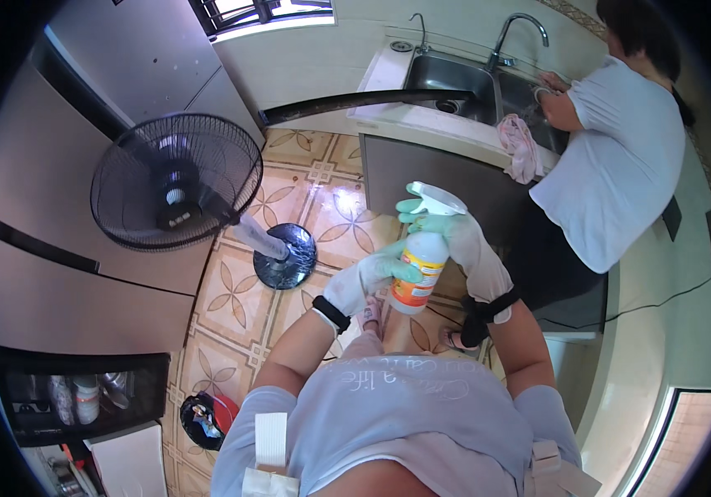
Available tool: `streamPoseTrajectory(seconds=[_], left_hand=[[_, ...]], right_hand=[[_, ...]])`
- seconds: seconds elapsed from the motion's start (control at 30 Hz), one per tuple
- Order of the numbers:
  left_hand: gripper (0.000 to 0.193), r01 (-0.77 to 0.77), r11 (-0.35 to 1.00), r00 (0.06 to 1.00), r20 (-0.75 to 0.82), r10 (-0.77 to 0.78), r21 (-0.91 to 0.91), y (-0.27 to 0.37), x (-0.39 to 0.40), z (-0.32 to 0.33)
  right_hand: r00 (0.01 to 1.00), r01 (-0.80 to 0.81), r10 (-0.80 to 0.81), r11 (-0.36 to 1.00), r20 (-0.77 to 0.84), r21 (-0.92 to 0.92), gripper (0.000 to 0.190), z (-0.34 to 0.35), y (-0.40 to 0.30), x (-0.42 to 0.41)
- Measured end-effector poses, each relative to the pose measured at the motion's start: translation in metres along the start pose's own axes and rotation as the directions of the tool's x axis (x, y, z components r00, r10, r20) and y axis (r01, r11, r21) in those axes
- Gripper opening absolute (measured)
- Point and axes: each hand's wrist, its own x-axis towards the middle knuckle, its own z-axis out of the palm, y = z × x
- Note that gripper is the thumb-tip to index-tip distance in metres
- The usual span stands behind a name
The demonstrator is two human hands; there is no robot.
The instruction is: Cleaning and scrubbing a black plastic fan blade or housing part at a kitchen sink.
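Both my hands wear pale gloves with green fingers and hold a white spray bottle [428, 248] in front of my body. My left hand [374, 278] wraps the lower part, its thumb across the yellow and orange label, which bears writing. Higher up, my right hand [449, 227] grips the neck just under the white trigger head [436, 197], with green fingers behind the trigger. The bottle is nearly upright, tilted slightly. Below it shows the tiled floor [231, 292].
A black pedestal fan [175, 186] stands at left. A person [616, 149] leans over the double sink [455, 81], where a pink cloth [519, 146] hangs at the edge. A long dark bar [362, 102] reaches over the counter. A bin [206, 419] sits at lower left; a cable [647, 306] runs at right.
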Motion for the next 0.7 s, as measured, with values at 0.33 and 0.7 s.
streamPoseTrajectory(seconds=[0.33, 0.7], left_hand=[[0.067, -0.641, 0.752, 0.434, -0.734, 0.523, 0.156, 0.105, -0.006, -0.165], [0.055, -0.785, 0.475, 0.158, -0.612, 0.775, 0.398, 0.189, 0.007, -0.171]], right_hand=[[0.997, 0.010, -0.042, 0.919, -0.072, -0.395, 0.062, -0.030, -0.038, 0.091], [0.983, 0.056, 0.022, 0.907, 0.180, -0.418, 0.067, -0.001, -0.050, 0.206]])
